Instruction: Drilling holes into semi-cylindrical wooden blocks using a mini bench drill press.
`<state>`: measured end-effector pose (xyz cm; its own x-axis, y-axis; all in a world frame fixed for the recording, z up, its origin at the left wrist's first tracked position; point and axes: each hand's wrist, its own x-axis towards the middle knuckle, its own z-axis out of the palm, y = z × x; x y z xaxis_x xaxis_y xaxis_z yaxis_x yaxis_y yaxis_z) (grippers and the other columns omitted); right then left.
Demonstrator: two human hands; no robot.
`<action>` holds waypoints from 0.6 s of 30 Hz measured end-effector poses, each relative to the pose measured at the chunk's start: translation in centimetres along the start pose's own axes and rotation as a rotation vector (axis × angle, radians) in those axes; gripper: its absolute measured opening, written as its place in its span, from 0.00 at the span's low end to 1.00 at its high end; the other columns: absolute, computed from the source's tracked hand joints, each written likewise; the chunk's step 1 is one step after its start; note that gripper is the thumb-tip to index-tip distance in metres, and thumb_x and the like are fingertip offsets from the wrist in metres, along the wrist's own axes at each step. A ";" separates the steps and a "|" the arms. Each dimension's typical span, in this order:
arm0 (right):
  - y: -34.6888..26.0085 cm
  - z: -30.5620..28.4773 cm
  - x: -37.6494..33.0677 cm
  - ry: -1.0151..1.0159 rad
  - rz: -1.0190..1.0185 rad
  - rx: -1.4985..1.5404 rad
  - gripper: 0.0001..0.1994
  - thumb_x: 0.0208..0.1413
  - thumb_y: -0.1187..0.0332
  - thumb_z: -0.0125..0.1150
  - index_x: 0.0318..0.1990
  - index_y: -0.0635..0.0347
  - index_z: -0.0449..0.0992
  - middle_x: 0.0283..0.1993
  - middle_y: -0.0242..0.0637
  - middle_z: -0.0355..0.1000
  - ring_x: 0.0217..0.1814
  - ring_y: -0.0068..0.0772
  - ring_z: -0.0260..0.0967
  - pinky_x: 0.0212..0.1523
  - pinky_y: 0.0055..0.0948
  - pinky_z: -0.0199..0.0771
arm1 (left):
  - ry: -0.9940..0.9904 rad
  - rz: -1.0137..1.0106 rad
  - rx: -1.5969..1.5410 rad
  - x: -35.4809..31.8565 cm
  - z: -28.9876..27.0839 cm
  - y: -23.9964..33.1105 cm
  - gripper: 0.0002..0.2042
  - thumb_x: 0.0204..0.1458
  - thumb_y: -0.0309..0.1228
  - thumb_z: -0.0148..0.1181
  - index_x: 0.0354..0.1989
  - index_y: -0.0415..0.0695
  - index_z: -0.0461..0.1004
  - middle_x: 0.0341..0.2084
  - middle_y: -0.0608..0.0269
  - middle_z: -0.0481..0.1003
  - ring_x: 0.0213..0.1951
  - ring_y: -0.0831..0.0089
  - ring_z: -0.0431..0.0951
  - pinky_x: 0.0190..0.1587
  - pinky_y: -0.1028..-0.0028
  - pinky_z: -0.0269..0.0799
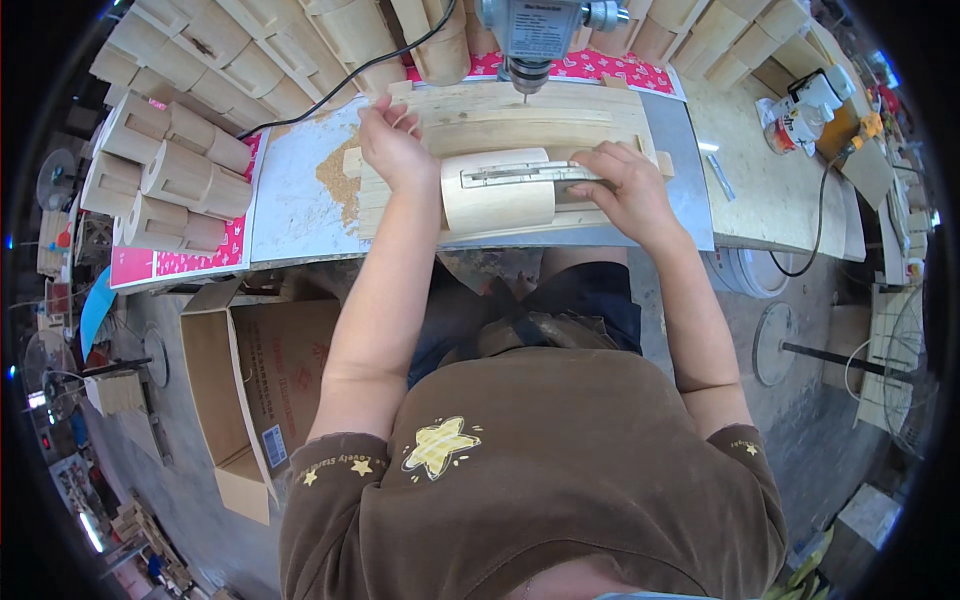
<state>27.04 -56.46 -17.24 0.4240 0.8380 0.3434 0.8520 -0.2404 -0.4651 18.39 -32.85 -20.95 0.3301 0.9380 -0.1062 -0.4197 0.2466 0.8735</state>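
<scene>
A pale wooden cylinder (pixel 500 210) lies on its side on a long wooden jig (pixel 530 128) in front of me. Along its top runs a flat light strip with a narrow slot and dark markings (pixel 515 174). My right hand (pixel 625 188) grips the right end of this strip, thumb on the near side and fingers on the far side. My left hand (pixel 395 145) is raised beside the cylinder's left end, fingers loosely bent and apart, with nothing visible in them. Behind the cylinder, a drill press (pixel 540 35) points its thin bit (pixel 526 98) down over the jig.
Sawdust (pixel 340 175) lies left of the jig. Several wooden cylinders (pixel 165 170) are stacked at the left, with more along the back. A black cable (pixel 345 85) crosses the back left. A marker (pixel 720 177) and a white container (pixel 800 125) stand right; an open cardboard box (pixel 215 390) sits below.
</scene>
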 end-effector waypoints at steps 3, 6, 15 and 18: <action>0.2 -0.1 -0.7 0.058 -0.022 -0.035 0.14 0.39 0.66 0.66 0.36 0.57 0.76 0.31 0.34 0.71 0.37 0.40 0.67 0.40 0.34 0.67 | -0.007 0.165 0.226 -2.8 -2.1 -0.5 0.19 0.60 0.45 0.41 0.38 0.39 0.69 0.32 0.58 0.72 0.33 0.76 0.69 0.33 0.75 0.62; 1.1 -0.4 -0.7 0.163 -0.045 -0.157 0.13 0.39 0.66 0.66 0.36 0.56 0.76 0.31 0.34 0.71 0.36 0.40 0.67 0.40 0.34 0.66 | -0.421 0.055 0.451 -5.8 -6.0 -2.0 0.18 0.57 0.42 0.47 0.39 0.36 0.70 0.34 0.56 0.71 0.37 0.70 0.70 0.41 0.72 0.65; 4.6 0.5 3.8 0.221 0.030 -0.187 0.16 0.41 0.67 0.65 0.41 0.55 0.75 0.32 0.35 0.71 0.41 0.40 0.69 0.54 0.45 0.62 | -0.566 0.542 1.048 -5.9 -3.5 -1.7 0.39 0.29 0.43 0.72 0.54 0.41 0.66 0.42 0.57 0.69 0.47 0.63 0.67 0.54 0.59 0.51; 3.9 1.9 4.6 0.230 -0.016 -0.148 0.16 0.41 0.67 0.66 0.41 0.54 0.75 0.34 0.36 0.72 0.43 0.41 0.68 0.57 0.47 0.59 | -0.484 0.546 1.135 -4.1 -4.2 -1.9 0.37 0.29 0.42 0.72 0.52 0.44 0.68 0.40 0.60 0.70 0.45 0.66 0.68 0.52 0.60 0.51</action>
<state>31.77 -52.62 -18.99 0.4541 0.7132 0.5339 0.8877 -0.3111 -0.3394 14.30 -36.19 -24.18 0.7085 0.6130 0.3498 0.2554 -0.6847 0.6826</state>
